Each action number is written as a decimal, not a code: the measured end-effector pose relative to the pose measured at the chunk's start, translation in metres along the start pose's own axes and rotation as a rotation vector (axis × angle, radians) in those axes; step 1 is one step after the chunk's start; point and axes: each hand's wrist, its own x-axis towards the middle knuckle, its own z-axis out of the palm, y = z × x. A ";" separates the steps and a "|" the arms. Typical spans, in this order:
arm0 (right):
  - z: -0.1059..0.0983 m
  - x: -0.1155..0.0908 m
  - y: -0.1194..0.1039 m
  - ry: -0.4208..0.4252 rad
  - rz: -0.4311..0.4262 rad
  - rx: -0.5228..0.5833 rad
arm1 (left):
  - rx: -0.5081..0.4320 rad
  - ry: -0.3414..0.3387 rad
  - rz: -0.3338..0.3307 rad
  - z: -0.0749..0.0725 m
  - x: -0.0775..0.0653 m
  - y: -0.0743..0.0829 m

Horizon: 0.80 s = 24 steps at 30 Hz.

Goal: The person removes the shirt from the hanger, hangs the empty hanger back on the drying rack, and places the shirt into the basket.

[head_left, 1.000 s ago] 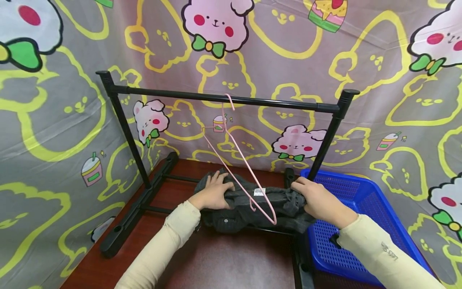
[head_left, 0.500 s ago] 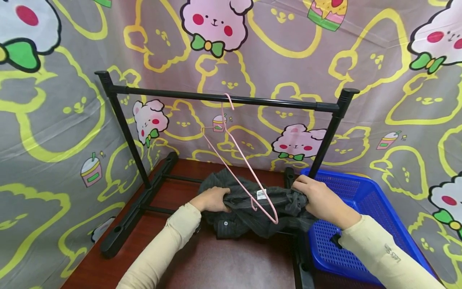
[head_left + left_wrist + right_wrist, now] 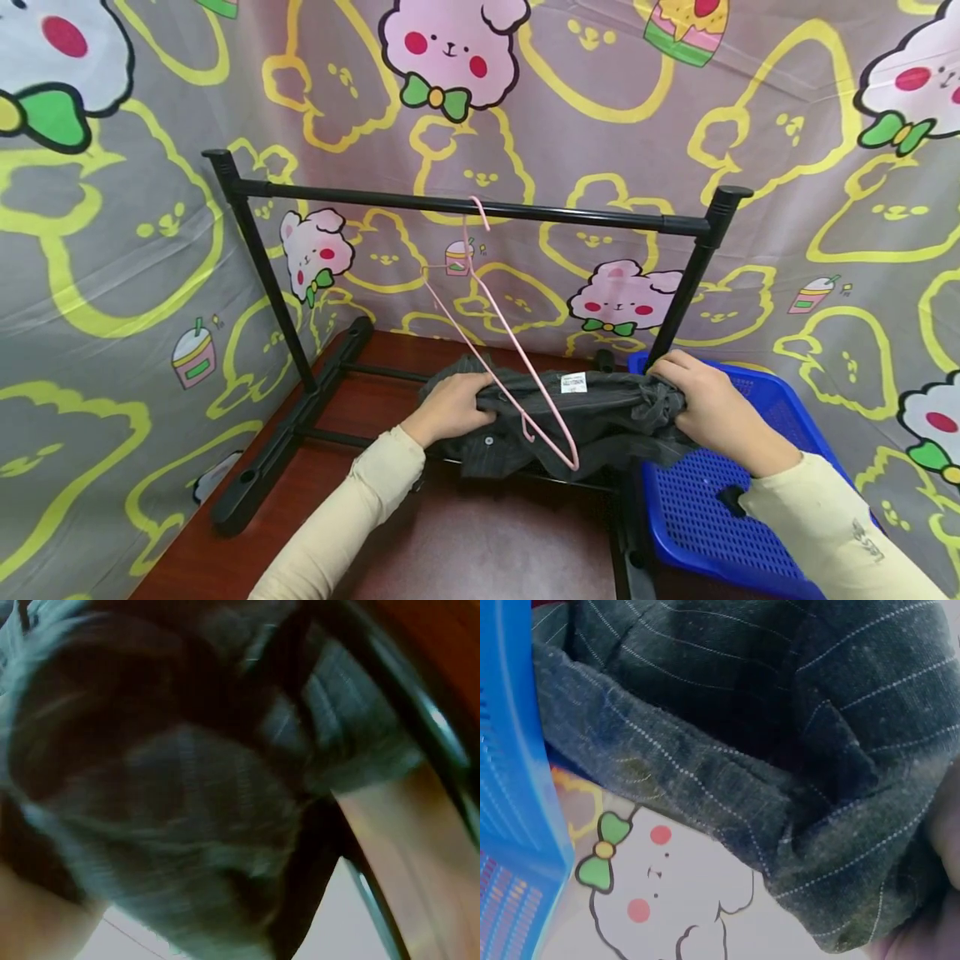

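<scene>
A dark grey pinstriped shirt [image 3: 592, 417] with a white neck label and a pale button is stretched between my two hands, low over the rack's base. My left hand [image 3: 453, 408] grips its left part, thumb toward the middle. On the other side my right hand [image 3: 705, 400] holds a bunched fold next to the blue basket. A pink hanger [image 3: 517, 342] hangs by its hook from the rack's bar, its lower end overlapping the shirt in the head view. In the right wrist view the striped cloth [image 3: 682, 765] bunches beside my fingers; the left wrist view is blurred.
A black clothes rack [image 3: 337, 196] stands on the dark red table [image 3: 247, 467]. At the right is a blue plastic basket [image 3: 795, 417] with a small black item [image 3: 731, 500] at it. A cartoon-patterned curtain [image 3: 600, 133] closes off the back and sides.
My left hand drew back from lying across the shirt, then moved right along it. My right hand has shifted right, pulling the shirt and its label rightward. The hanger stays on the bar.
</scene>
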 end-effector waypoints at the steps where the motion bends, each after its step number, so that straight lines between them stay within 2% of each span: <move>1: -0.002 -0.001 0.002 0.018 0.000 -0.005 | -0.010 0.024 0.018 -0.001 0.000 0.002; 6: -0.013 -0.010 0.008 0.052 0.035 -0.026 | -0.060 0.087 0.113 0.003 0.000 0.014; 16: -0.028 -0.022 0.016 0.122 0.043 -0.058 | -0.169 0.105 0.222 0.019 0.004 0.033; 19: -0.031 -0.027 0.018 0.151 0.036 -0.064 | -0.192 0.107 0.240 0.020 0.005 0.040; 24: -0.033 -0.034 0.026 0.166 0.049 -0.060 | -0.222 0.102 0.230 0.022 0.008 0.050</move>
